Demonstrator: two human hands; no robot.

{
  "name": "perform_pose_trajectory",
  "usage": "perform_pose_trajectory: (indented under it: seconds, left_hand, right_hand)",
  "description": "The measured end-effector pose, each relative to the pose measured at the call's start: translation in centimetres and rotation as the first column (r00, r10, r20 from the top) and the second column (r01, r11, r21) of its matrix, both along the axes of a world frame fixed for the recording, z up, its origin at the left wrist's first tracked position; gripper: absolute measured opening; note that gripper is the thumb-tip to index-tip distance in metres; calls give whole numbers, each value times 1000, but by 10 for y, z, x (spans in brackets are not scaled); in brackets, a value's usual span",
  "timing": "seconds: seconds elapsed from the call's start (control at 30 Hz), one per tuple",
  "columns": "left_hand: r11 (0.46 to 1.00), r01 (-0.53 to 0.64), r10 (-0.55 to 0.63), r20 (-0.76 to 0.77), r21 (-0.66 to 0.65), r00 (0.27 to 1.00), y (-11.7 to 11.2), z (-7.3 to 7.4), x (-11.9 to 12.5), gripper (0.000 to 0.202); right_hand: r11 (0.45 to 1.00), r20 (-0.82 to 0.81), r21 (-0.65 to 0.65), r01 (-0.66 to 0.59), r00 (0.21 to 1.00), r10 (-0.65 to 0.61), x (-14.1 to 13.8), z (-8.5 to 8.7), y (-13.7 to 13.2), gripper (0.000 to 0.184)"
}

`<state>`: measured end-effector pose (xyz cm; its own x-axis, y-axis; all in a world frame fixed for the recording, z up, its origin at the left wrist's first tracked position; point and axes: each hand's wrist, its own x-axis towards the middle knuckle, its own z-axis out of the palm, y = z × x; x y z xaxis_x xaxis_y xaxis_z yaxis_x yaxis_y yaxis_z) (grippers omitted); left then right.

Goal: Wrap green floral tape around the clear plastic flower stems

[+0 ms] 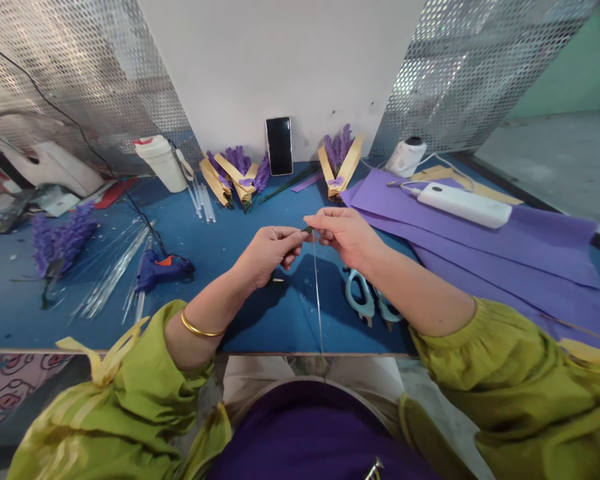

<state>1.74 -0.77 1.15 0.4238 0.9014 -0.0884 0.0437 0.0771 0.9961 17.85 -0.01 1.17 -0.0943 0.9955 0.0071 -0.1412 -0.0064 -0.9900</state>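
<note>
My left hand (275, 252) and my right hand (349, 235) meet above the middle of the blue table, both closed in a pinch. Between the left fingertips is a small dark green piece (308, 230), mostly covered by the fingers. A thin shiny strand (317, 287) hangs from the right fingertips down past the table's front edge. How the strand and the green piece join is hidden. Light blue scissors (361, 298) lie under my right forearm. A blue glue gun (163, 270) rests left of my left hand.
Small purple flower bouquets (337, 160) in tan paper stand at the back beside a phone (279, 147). Purple sheets (485, 247) with a white device (465, 204) cover the right side. To the left are clear strips (113, 277), loose purple flowers (63, 233) and a white cup (161, 163).
</note>
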Motion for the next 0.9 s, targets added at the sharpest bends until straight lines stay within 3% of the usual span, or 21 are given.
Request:
perform_pose_trajectory:
  seconds: [0.27,0.57,0.9]
  left_hand:
    - [994,-105,105,-43,12,994,-6,5,3,36]
    - [988,-154,155,-82,24,984,-10,6,8,23]
    - [994,-111,111,22,8,994,-1,-4,3,29]
  right_hand:
    - [984,169,127,124,975,-145,-6,4,-7,38]
    - [979,221,143,147,959,-177,-9,2,-9,41]
    - [989,-112,-103,-105,989,93,6,-2,7,34]
